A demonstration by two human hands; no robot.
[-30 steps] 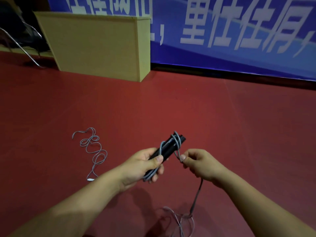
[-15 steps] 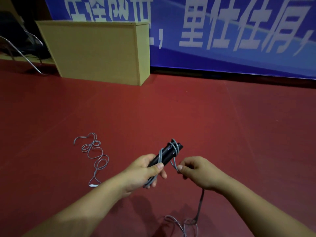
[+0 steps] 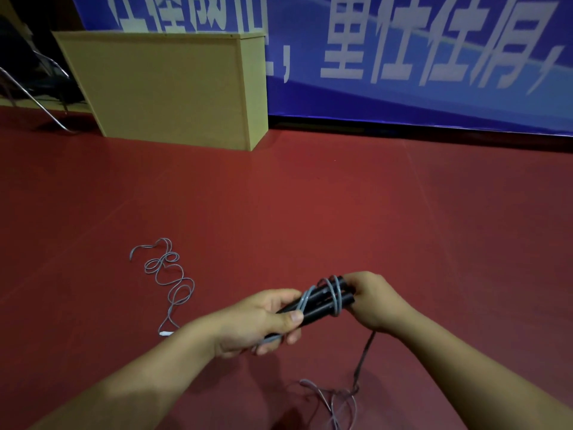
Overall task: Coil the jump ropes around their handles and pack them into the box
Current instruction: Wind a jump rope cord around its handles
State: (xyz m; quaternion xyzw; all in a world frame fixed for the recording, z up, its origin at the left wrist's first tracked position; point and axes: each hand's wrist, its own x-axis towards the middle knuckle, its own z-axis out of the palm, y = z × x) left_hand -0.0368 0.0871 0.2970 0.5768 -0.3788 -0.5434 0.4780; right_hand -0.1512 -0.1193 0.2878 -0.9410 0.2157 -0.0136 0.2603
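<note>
Spanning everything beneath both hands: a red floor (image 3: 341, 212), matte, with faint seams.

Banner (image 3: 434, 57): blue with large pale characters, hung along the wall well beyond the hands.

Cabinet (image 3: 173, 88): pale wooden, standing on the floor far ahead and to the left of the left hand, against the banner.

Chair leg (image 3: 40, 103): bent metal tube, far left of the cabinet, mostly cut off by the edge of view.

Left hand (image 3: 263, 321): fingers curled round the near end of the handles, thumb laid across the top.

Right hand (image 3: 375, 301): fingers curled at the far end of the handles, gripping the cord there; the exact finger hold is hidden behind the hand.

Handles (image 3: 319, 301): two black sticks held side by side between both hands, tilted up to the right.

Cord (image 3: 336, 293): grey, looped a few times round the handles near the right hand; the rest drops below the right wrist to a loose pile on the floor.

Second rope (image 3: 169, 280): grey, lying in loose curls on the floor well left of the left hand, with a white tip at the near end.
</note>
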